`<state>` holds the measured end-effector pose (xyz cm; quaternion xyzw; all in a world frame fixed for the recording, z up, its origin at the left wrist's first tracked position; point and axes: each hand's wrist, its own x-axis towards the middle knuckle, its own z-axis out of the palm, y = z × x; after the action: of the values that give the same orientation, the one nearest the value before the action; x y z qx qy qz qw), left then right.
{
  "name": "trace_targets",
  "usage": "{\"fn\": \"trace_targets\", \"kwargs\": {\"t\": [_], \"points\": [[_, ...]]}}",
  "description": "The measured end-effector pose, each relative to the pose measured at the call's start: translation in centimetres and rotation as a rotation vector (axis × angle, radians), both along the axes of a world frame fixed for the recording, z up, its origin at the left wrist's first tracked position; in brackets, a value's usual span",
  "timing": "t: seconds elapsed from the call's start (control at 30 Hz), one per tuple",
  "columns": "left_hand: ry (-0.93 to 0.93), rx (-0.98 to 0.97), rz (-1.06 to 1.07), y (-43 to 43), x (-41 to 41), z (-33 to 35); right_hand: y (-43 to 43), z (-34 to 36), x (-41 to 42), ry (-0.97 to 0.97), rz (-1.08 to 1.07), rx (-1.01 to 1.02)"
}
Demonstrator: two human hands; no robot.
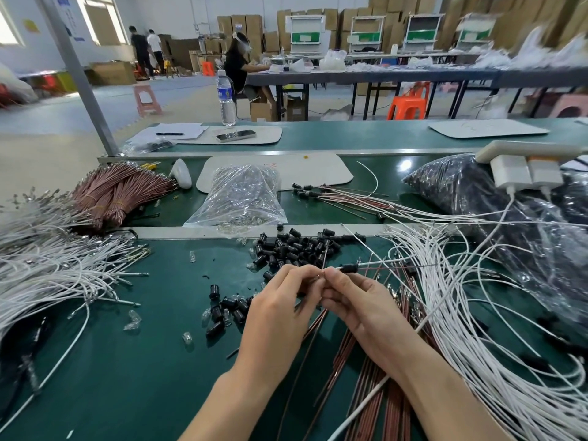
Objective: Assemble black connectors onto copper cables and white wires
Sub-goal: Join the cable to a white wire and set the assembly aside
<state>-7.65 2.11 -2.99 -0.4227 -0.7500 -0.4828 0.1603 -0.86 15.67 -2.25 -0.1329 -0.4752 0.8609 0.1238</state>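
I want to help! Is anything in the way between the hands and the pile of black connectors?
Nothing visible blocks it. The pile of black connectors lies just beyond the left hand and right hand on the green table, but both hands pinch thin wires.

I work in a factory assembly hall. My green worktop (127,361) runs long like a line bench. It is heaped with bundled copper cables (121,192), masses of white wires (477,313), loose black connectors (292,246) and a clear bag (238,195) of small parts. Behind it stand more long tables (381,74) with plastic stools (409,105), another person (235,66) seated at work, and walls of stacked cardboard boxes (251,25).
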Motion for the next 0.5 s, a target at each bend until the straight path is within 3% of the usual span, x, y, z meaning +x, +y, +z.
{"fn": "trace_targets", "kwargs": {"t": [0.5], "points": [[-0.056, 0.054, 0.012, 0.13, -0.08, 0.15, -0.29, 0.68, 0.17, 0.026, -0.044, 0.004]]}}
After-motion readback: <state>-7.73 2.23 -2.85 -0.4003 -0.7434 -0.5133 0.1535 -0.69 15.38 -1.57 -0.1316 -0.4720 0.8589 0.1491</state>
